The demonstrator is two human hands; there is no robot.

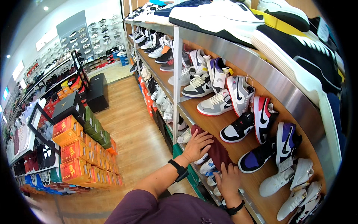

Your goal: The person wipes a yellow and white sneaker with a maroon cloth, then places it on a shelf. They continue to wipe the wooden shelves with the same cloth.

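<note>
A dark maroon cloth (pixel 217 149) lies over the front edge of a wooden shoe shelf (pixel 208 119). My left hand (pixel 198 144) rests on its far end with the fingers spread. Nearer to me, my right hand (pixel 228 179) touches the cloth's near end, fingertips on its edge. Beside the cloth stand a black and white sneaker (pixel 237 127) with a red, black and white one (pixel 262 119) propped behind it. A black and purple sneaker (pixel 256 161) is close to my right hand. Whether the fingers pinch the cloth is unclear.
White sneakers (pixel 277 182) stand at the shelf's near end. Large sneakers (pixel 212 18) line the metal-edged shelf above. A white upright post (pixel 176 84) rises beyond my left hand. More shoes sit below. Orange shoeboxes (pixel 75 170) are stacked across the wooden aisle, near a black bench (pixel 96 92).
</note>
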